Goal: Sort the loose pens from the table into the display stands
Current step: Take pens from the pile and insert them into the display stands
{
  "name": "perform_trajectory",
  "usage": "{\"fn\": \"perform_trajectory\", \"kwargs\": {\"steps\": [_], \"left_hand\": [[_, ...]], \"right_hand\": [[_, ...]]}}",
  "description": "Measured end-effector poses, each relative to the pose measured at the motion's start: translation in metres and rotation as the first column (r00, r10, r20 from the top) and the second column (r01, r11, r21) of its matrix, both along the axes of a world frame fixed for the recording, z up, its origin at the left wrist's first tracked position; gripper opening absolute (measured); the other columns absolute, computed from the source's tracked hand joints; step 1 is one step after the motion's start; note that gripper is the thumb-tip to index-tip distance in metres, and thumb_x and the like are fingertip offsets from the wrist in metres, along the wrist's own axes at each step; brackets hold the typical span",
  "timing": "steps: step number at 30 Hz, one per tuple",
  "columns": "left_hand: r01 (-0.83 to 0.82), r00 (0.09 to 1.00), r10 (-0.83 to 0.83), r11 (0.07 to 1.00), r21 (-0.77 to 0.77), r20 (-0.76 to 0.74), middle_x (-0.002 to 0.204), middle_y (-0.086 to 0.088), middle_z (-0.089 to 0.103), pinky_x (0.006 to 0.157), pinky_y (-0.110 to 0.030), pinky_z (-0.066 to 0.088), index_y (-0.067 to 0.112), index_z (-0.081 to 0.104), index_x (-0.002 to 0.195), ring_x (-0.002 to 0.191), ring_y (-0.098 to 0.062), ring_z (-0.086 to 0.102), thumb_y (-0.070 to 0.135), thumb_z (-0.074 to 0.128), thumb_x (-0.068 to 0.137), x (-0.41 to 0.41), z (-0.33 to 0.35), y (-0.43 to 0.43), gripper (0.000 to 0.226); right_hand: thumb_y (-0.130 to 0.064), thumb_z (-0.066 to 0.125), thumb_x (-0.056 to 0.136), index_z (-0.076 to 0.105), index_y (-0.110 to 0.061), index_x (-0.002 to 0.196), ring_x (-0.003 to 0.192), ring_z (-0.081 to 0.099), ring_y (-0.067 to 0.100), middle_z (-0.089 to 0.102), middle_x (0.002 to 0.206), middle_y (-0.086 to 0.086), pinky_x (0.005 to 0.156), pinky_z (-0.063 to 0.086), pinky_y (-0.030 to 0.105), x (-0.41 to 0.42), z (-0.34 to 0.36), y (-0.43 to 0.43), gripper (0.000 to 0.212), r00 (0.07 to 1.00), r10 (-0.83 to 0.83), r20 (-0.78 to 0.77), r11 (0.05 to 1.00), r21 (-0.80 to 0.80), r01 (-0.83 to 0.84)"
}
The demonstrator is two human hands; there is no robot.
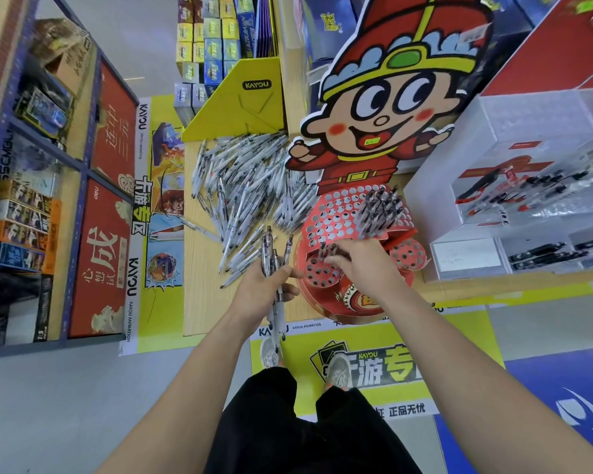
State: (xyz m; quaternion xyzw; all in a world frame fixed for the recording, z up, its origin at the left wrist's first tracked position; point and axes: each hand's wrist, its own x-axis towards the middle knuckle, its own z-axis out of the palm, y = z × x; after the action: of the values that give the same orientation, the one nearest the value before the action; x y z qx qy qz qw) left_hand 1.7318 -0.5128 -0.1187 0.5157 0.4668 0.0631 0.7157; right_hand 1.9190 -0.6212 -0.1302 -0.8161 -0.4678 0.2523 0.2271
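Note:
A big heap of loose clear pens lies on the wooden table. My left hand grips a bundle of several pens, tips pointing down past the table edge. To its right stands a red cartoon-figure display stand with rows of holes; a cluster of pens fills its upper right. My right hand hovers over a small round holed section at the stand's lower left, fingertips on two dark-capped pens standing there.
A yellow cardboard box stands behind the heap. Clear acrylic cases with pens sit to the right. Shelves of boxed goods line the left. My legs and shoes show below the table's front edge.

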Motion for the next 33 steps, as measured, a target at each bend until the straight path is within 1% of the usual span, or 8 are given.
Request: {"fn": "perform_trajectory", "kwargs": {"steps": [4, 8, 10, 14, 19, 25, 30, 33], "left_hand": [[0.024, 1.000, -0.024, 1.000, 0.014, -0.018, 0.104, -0.007, 0.077, 0.071, -0.040, 0.056, 0.005, 0.051, 0.122, 0.072, -0.027, 0.068, 0.018, 0.053, 0.106, -0.001, 0.003, -0.003, 0.021], [-0.001, 1.000, 0.001, 1.000, 0.018, -0.032, 0.102, -0.008, 0.077, 0.067, -0.038, 0.056, 0.009, 0.047, 0.124, 0.069, -0.027, 0.068, 0.017, 0.052, 0.106, -0.001, 0.008, -0.007, 0.020], [0.018, 0.999, -0.016, 0.999, 0.050, -0.031, 0.100, -0.009, 0.076, 0.064, -0.037, 0.055, 0.008, 0.051, 0.121, 0.068, -0.027, 0.068, 0.016, 0.054, 0.105, -0.001, 0.012, -0.009, 0.019], [0.084, 0.996, -0.087, 0.987, 0.135, 0.022, 0.097, -0.014, 0.075, 0.058, -0.032, 0.051, 0.008, 0.059, 0.111, 0.067, -0.026, 0.067, 0.015, 0.058, 0.103, 0.001, 0.021, -0.016, 0.010], [0.140, 0.984, -0.153, 0.981, 0.132, 0.087, 0.100, -0.014, 0.076, 0.064, -0.036, 0.054, 0.014, 0.062, 0.112, 0.073, -0.028, 0.067, 0.016, 0.054, 0.105, 0.005, 0.028, -0.023, 0.011], [0.161, 0.977, -0.176, 0.980, 0.119, 0.119, 0.103, -0.012, 0.076, 0.071, -0.039, 0.057, 0.014, 0.058, 0.115, 0.076, -0.027, 0.070, 0.013, 0.051, 0.106, -0.002, 0.029, -0.021, 0.011], [0.104, 0.989, -0.110, 0.993, 0.059, 0.099, 0.104, -0.011, 0.075, 0.080, -0.041, 0.060, 0.008, 0.058, 0.109, 0.088, -0.029, 0.074, 0.018, 0.051, 0.107, -0.008, 0.020, -0.013, 0.012], [0.046, 0.999, -0.046, 0.997, 0.065, -0.009, 0.103, -0.007, 0.075, 0.071, -0.040, 0.058, 0.004, 0.054, 0.116, 0.079, -0.028, 0.073, 0.020, 0.051, 0.107, -0.020, 0.008, -0.003, 0.019]], "right_hand": [[-0.035, 0.069, 0.094, 0.060, -0.016, 0.083, 0.073, 0.058, 0.021, 0.060, 0.076, 0.000, 0.064, 0.041, 0.030, -0.003, 0.001, 0.000, 0.024, 1.000, -0.010, 0.016, 1.000, -0.002, 0.010], [-0.039, 0.072, 0.091, 0.069, -0.015, 0.115, 0.086, 0.067, 0.019, 0.072, 0.096, 0.002, 0.080, 0.057, 0.036, -0.006, 0.005, -0.002, 0.034, 0.997, -0.066, -0.049, 0.997, -0.046, 0.063], [-0.036, 0.074, 0.091, 0.069, -0.017, 0.124, 0.084, 0.068, 0.012, 0.074, 0.098, 0.000, 0.082, 0.057, 0.030, -0.010, 0.015, -0.007, 0.038, 0.984, -0.152, -0.095, 0.988, 0.016, 0.154], [-0.034, 0.070, 0.093, 0.073, -0.017, 0.116, 0.082, 0.066, 0.007, 0.071, 0.093, -0.005, 0.079, 0.058, 0.029, -0.026, 0.039, -0.013, 0.029, 0.972, -0.215, -0.095, 0.942, 0.242, 0.232], [-0.033, 0.072, 0.092, 0.069, -0.018, 0.120, 0.080, 0.067, 0.006, 0.072, 0.088, -0.007, 0.082, 0.056, 0.029, -0.038, 0.053, 0.007, 0.032, 0.961, -0.182, -0.209, 0.956, 0.191, 0.223], [-0.035, 0.079, 0.087, 0.062, -0.022, 0.097, 0.063, 0.060, 0.002, 0.066, 0.071, -0.004, 0.059, 0.044, 0.013, -0.036, 0.058, 0.014, 0.023, 0.918, -0.214, -0.333, 0.951, 0.143, 0.274], [-0.029, 0.076, 0.089, 0.063, -0.028, 0.091, 0.069, 0.062, -0.001, 0.068, 0.076, -0.010, 0.063, 0.046, 0.010, -0.022, 0.069, 0.016, 0.014, 0.918, -0.250, -0.306, 0.922, 0.215, 0.323], [-0.026, 0.076, 0.089, 0.065, -0.033, 0.092, 0.078, 0.066, 0.000, 0.070, 0.082, -0.012, 0.074, 0.050, 0.012, -0.006, 0.075, 0.013, 0.014, 0.923, -0.251, -0.290, 0.906, 0.265, 0.330]]}}
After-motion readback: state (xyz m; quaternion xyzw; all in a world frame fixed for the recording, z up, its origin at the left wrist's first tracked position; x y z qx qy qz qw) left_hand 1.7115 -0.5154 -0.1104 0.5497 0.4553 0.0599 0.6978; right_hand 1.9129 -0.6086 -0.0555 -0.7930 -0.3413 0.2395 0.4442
